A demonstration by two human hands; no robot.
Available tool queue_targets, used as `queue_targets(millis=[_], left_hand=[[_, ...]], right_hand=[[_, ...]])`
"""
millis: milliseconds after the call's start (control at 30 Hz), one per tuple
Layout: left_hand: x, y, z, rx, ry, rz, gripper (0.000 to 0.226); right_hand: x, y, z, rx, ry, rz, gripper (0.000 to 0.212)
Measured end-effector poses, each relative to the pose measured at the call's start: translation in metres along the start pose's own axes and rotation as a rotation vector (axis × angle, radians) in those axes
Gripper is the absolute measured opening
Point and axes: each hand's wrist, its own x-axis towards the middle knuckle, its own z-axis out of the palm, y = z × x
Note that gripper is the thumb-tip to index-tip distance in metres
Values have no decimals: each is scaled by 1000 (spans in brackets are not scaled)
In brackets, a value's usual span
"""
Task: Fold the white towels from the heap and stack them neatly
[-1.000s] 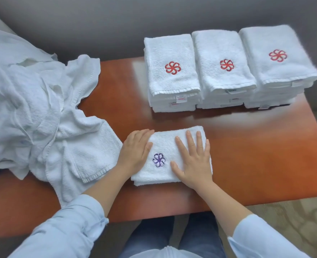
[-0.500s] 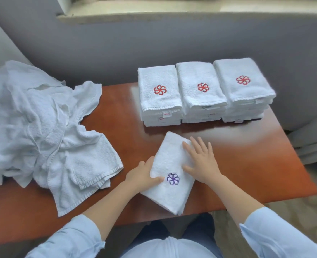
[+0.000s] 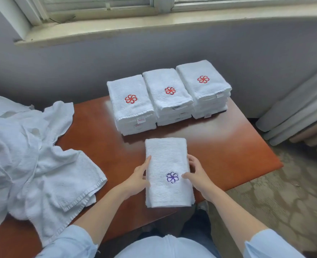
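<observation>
White towel (image 3: 167,164) (purple emblem (image 3: 172,177)), stack tags (image 3: 140,120) illegible

bench (image 3: 228,155): 1 | stacks of folded towels (image 3: 167,94) along the bench's far edge: 3, one red flower atop each | purple-flower towel (image 3: 165,161) at the bench's near edge: 1 | my grips on it: 2, left grip (image 3: 138,178), right grip (image 3: 198,175) | heap (image 3: 23,155) on the bench's left end: 1

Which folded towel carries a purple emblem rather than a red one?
The folded towel held between left hand and right hand at the table's near edge; the row of three stacks behind shows red.
</observation>
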Motion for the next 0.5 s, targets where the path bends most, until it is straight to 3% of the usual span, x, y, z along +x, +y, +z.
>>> queue_targets(millis=[233,500], left_hand=[[-6,12,-10,-226,-39,-35,94],[-17,8,-16,-110,14,108,84]], right_hand=[[-11,-7,-3,89,-60,47,80],[-23,-22,-8,98,-266,56,98]])
